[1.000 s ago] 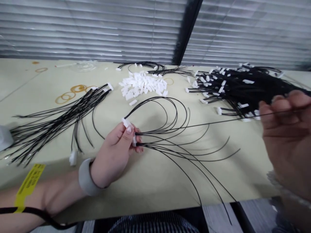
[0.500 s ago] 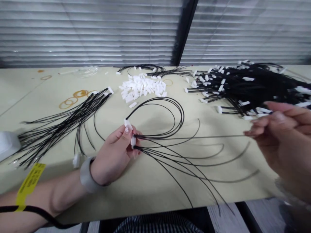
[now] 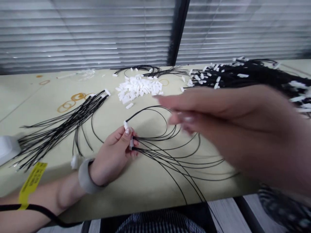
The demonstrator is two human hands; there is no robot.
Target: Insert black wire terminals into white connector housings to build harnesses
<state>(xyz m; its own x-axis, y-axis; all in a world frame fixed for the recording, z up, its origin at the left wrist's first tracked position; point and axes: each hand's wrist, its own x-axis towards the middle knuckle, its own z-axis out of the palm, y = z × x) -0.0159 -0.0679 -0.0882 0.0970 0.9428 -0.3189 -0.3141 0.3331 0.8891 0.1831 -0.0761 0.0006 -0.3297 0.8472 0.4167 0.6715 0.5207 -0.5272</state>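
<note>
My left hand [image 3: 119, 145] pinches a white connector [image 3: 126, 125] between thumb and fingers. Just below it a second white connector [image 3: 131, 143] is held in the same grip. Black wires [image 3: 167, 155] fan out from there to the right, and some loop back up to the upper connector. Over the wires on the right is my right hand [image 3: 233, 126], blurred by motion, its thumb and fingers brought close together. Whether anything lies between its fingertips cannot be made out.
Loose white connectors [image 3: 138, 88] are piled mid-table. A black wire bundle [image 3: 70, 126] lies at left, near yellow rubber bands [image 3: 66, 105]. A large heap of black wires [image 3: 257, 74] fills the back right. A white object [image 3: 8, 149] sits at the left edge.
My right hand has moved left, toward my left hand, and looks larger. The wire that ran straight out to it is no longer stretched. My left hand keeps its grip.
</note>
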